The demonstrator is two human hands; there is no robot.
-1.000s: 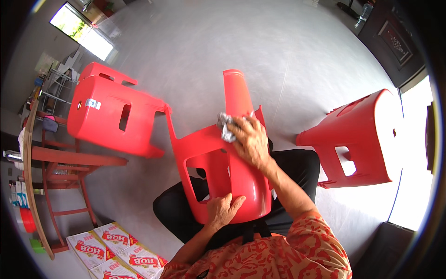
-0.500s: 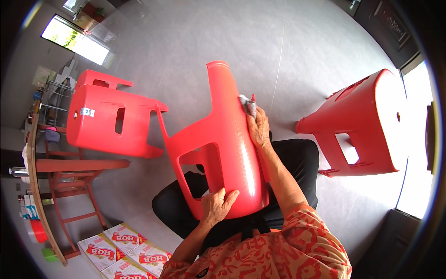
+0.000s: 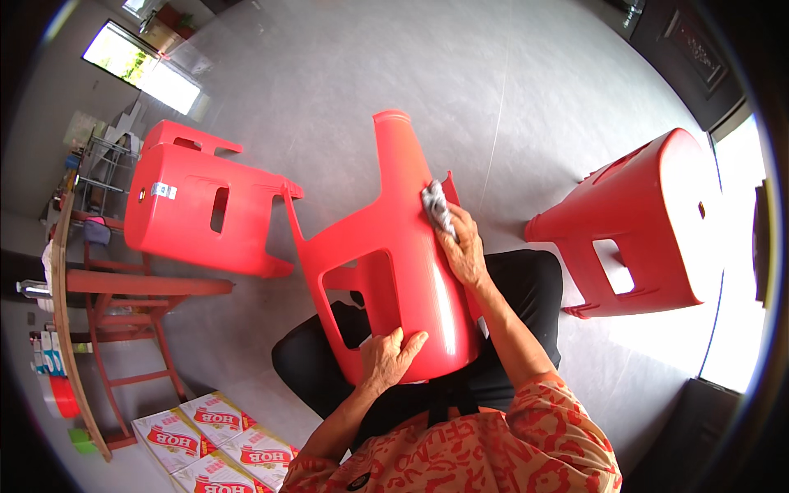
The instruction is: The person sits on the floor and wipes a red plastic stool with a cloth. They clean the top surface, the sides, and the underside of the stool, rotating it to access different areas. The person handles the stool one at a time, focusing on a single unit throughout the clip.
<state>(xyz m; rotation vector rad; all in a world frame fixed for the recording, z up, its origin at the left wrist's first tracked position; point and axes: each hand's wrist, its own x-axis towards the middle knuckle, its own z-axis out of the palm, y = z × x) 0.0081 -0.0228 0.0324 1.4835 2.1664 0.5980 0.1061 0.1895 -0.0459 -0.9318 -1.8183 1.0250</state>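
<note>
A red plastic stool [image 3: 345, 234] lies tilted across my lap, its legs pointing away from me. My left hand [image 3: 389, 359] grips the stool's edge beside its large side opening; the fingers go partly out of sight through that opening and the thumb lies on the outside. Against the stool's right side, my right hand [image 3: 465, 249] presses a crumpled grey-and-white cloth [image 3: 438, 205], with the fingers closed over it. The cloth rests on the red surface near the base of a leg.
Another red stool [image 3: 185, 205] stands on the left, and a third red stool [image 3: 649, 234] on the right. A wooden table [image 3: 62, 329] with a folding red chair [image 3: 136, 329] is at the left edge. Printed cartons [image 3: 218, 452] lie at the lower left on the grey floor [image 3: 370, 57].
My right hand and the cloth have slid slightly down along the stool's side. The left hand keeps its hold, and the whole view has shifted a little.
</note>
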